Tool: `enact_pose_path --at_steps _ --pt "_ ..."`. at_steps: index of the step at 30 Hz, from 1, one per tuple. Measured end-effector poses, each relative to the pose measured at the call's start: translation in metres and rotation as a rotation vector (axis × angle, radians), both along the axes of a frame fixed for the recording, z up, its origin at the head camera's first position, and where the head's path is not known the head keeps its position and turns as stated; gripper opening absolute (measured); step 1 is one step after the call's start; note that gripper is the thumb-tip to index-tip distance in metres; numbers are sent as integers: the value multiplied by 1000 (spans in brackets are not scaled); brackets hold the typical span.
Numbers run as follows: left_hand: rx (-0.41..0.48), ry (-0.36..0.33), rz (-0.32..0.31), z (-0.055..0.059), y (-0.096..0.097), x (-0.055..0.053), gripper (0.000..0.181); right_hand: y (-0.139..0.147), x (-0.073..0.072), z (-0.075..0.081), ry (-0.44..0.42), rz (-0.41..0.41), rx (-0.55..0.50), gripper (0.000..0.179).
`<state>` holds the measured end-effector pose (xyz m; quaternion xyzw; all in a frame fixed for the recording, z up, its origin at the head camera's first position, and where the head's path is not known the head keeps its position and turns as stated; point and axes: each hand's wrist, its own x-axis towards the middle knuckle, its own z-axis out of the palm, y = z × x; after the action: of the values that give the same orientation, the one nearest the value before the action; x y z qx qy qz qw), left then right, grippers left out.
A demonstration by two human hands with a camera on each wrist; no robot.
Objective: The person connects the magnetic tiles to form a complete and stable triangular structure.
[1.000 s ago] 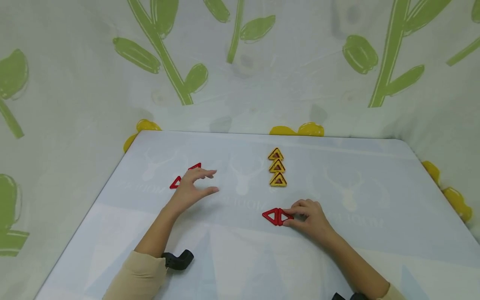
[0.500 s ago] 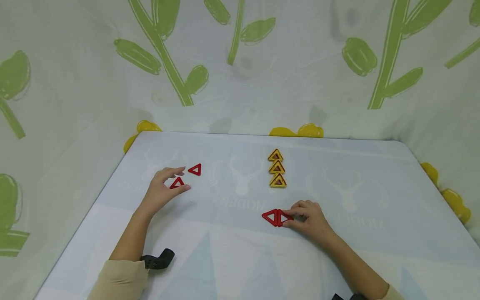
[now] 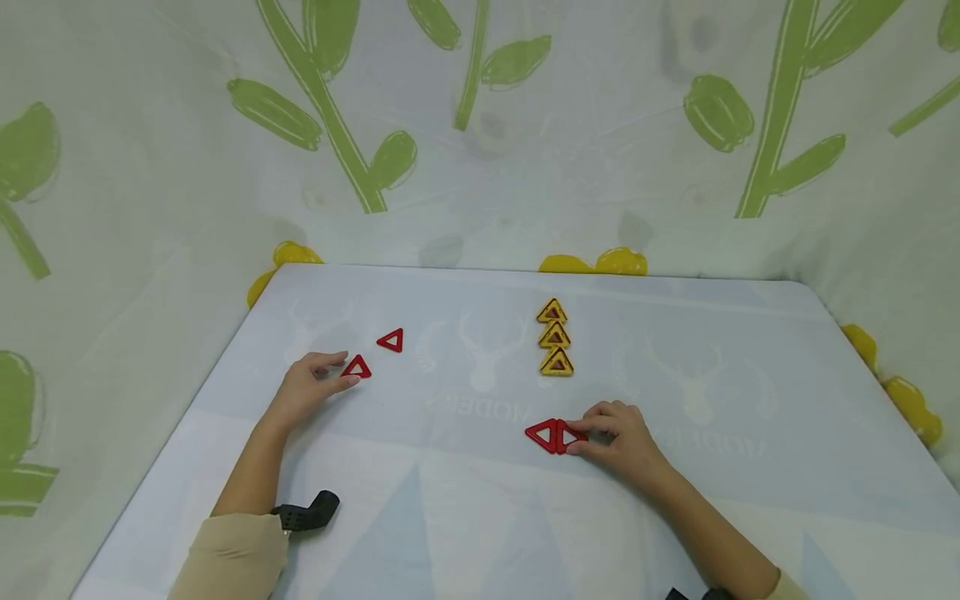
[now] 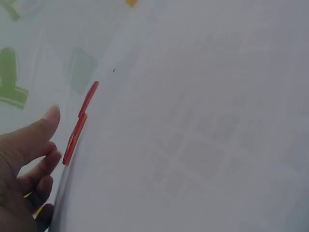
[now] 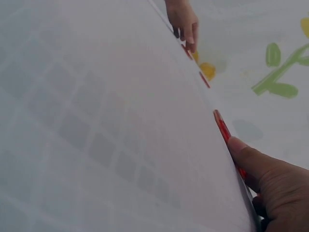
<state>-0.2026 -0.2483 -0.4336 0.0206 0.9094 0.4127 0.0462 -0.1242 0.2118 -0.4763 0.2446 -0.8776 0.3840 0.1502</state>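
On the table, my left hand (image 3: 311,383) is at a red triangular tile (image 3: 364,367), thumb tip overlapping its lower edge and fingers beside it. In the left wrist view the thumb and fingers stand apart, just short of the tile (image 4: 75,140). A second red triangular tile (image 3: 400,340) lies a little farther back and to the right. My right hand (image 3: 618,437) pinches a red triangular tile (image 3: 561,437) between thumb and fingers, covering its right tip. Against its left side lies another red triangular tile (image 3: 552,435), the two forming a diamond.
Three yellow triangular tiles with dark centres (image 3: 555,347) lie in a column behind the diamond. The white patterned table (image 3: 480,517) meets a leaf-print cloth (image 3: 562,167) at its far edge. A black wrist device (image 3: 309,512) sits on my left forearm.
My left hand has drawn back to the left, away from the middle, and come down beside the nearer red triangular tile. The right hand keeps its pinch in the same place.
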Motion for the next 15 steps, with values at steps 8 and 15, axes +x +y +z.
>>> enact_pose_path --at_steps 8,15 --pt "-38 1 73 -9 5 -3 50 1 0 0 -23 -6 -5 29" --pt "-84 46 109 -13 10 -1 41 1 0 -3 -32 -9 13 29"
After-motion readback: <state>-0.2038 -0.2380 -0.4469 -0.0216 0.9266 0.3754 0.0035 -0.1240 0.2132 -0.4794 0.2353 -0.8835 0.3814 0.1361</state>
